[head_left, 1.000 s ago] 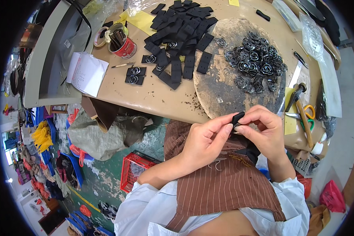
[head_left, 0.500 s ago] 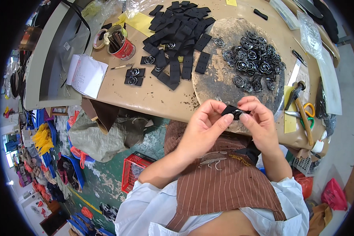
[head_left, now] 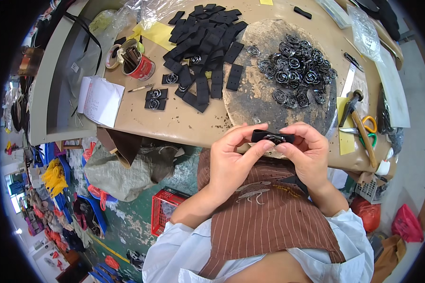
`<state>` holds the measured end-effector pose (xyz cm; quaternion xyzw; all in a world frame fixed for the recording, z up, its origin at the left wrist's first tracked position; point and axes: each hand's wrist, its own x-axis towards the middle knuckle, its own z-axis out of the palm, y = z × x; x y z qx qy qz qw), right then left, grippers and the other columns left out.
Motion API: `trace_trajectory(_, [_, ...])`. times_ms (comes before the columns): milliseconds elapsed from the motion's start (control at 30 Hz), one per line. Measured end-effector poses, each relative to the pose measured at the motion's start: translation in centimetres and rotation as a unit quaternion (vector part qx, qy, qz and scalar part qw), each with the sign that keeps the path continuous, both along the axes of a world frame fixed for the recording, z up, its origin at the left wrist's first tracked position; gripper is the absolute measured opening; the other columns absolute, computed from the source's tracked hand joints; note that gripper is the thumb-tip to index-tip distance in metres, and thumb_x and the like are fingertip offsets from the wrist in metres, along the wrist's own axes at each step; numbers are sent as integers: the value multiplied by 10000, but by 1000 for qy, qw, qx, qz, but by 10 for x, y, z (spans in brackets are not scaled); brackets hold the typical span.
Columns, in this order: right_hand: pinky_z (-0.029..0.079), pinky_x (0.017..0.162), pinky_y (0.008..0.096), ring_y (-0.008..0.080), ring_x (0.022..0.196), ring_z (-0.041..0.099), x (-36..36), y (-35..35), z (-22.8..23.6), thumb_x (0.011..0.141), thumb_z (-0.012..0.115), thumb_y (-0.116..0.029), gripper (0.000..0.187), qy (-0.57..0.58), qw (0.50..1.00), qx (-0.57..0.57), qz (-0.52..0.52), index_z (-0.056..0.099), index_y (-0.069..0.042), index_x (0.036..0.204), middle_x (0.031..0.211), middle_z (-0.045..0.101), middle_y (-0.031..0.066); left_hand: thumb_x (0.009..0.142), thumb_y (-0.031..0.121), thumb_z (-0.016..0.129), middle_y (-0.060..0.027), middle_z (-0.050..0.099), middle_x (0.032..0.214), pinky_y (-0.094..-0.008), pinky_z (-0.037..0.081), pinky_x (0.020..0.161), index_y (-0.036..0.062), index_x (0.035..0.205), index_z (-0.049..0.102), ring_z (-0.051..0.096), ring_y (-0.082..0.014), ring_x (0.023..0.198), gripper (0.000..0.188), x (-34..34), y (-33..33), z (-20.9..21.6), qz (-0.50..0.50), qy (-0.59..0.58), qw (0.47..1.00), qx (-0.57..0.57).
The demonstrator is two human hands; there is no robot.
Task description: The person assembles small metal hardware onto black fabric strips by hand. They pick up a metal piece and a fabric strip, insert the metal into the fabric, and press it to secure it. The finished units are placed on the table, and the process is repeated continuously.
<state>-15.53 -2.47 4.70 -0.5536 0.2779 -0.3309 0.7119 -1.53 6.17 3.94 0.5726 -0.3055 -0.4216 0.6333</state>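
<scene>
Between my two hands, just past the table's near edge, is a black strap piece (head_left: pixel 259 136) with a shiny dark rose-shaped ornament (head_left: pixel 275 139) on it. My left hand (head_left: pixel 238 153) pinches its left end, thumb below and fingers behind. At the right end, my right hand (head_left: pixel 307 148) grips it with thumb and fingers. Beyond them, a heap of similar rose ornaments (head_left: pixel 295 70) lies on a worn round board (head_left: pixel 243 101). Left of the board is a pile of black strap pieces (head_left: pixel 208 40). A couple of pieces with ornaments (head_left: pixel 156 99) rest apart from that pile.
A hammer (head_left: pixel 361 122) and orange- and green-handled scissors (head_left: pixel 369 129) lie at the right. A red can (head_left: pixel 141 68) of sticks, a tape roll (head_left: pixel 112 56) and a paper pad (head_left: pixel 101 101) stand at the left. Below is a red crate (head_left: pixel 163 207) on the floor.
The strap piece has turned from tilted to nearly level, showing more of its length between my hands. Both hands have spread slightly apart. The whole view has shifted a little.
</scene>
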Motion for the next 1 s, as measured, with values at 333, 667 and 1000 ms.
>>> trace_trajectory(333, [430,636,255,162,724,543,-6,-15,15,719,723,-32,174,87,961,-256,59,649,-27,876,802,556,64,732,101,725,27,646,791,-364,240,979,104,924,676,582,-110,801,198,2,4,-9,-20,-128,989,-65])
trace_trajectory(667, [424,746,331,227,865,581,-3,-19,26,670,731,-38,234,46,934,-329,132,615,-62,872,866,592,63,662,207,773,24,633,871,-375,164,998,154,894,671,577,-146,1007,259,26,9,-2,-100,-329,925,-163])
trace_trajectory(1000, [450,742,322,219,821,607,3,-4,12,702,719,-25,183,56,957,-262,113,616,-46,852,863,629,75,696,104,748,-50,632,971,-370,367,918,79,925,649,563,-219,1039,251,8,20,-10,-53,9,992,-111])
